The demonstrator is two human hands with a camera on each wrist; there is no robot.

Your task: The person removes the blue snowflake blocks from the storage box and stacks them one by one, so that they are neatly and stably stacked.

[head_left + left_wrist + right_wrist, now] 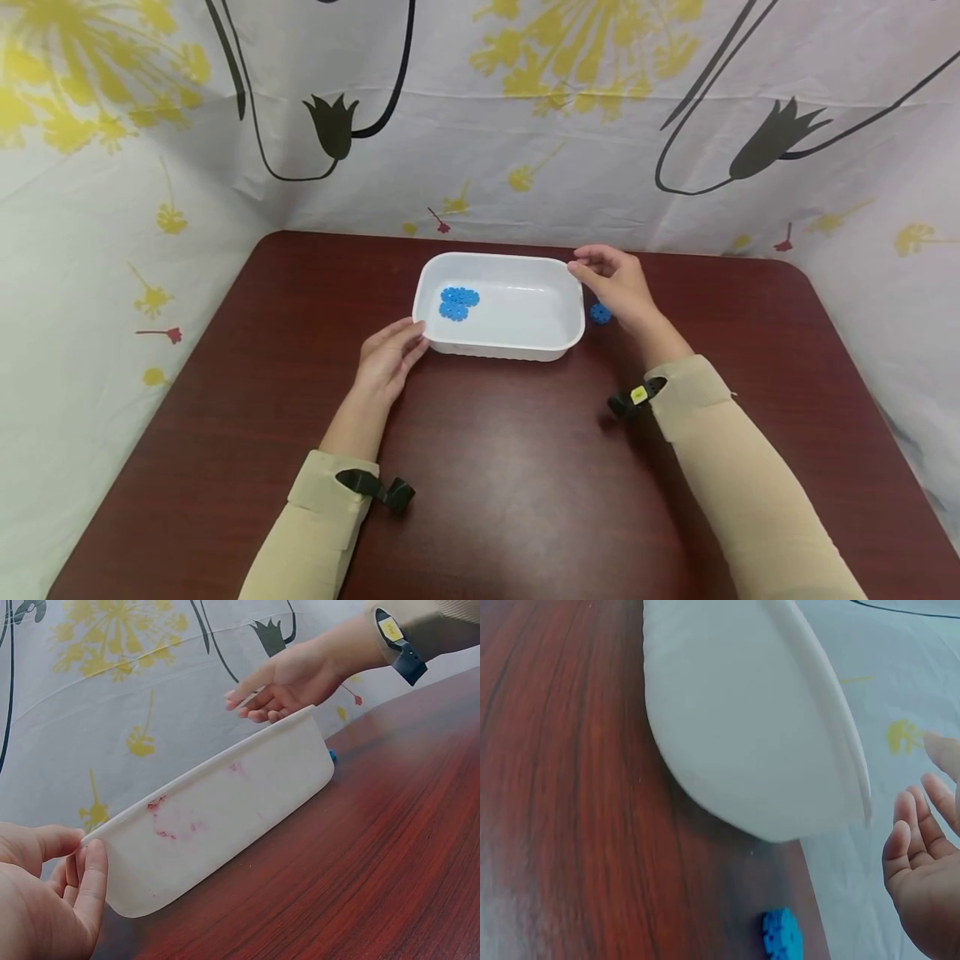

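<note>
Yellow tag (639,395): at my right wrist, marks too small for reading.
White tray (517,318): middle of the frame, reddish smudges (163,819) on outer wall.
Blue discs (454,312): notched, grouped inside, left; another disc (600,313) just outside, right.
My left hand (387,360): pinches the near left corner.
My right hand (622,288): fingers loosely bent, near the far right corner.

The near tabletop (510,467) gives passage; the white tub (495,352) obstructs the middle.
</note>
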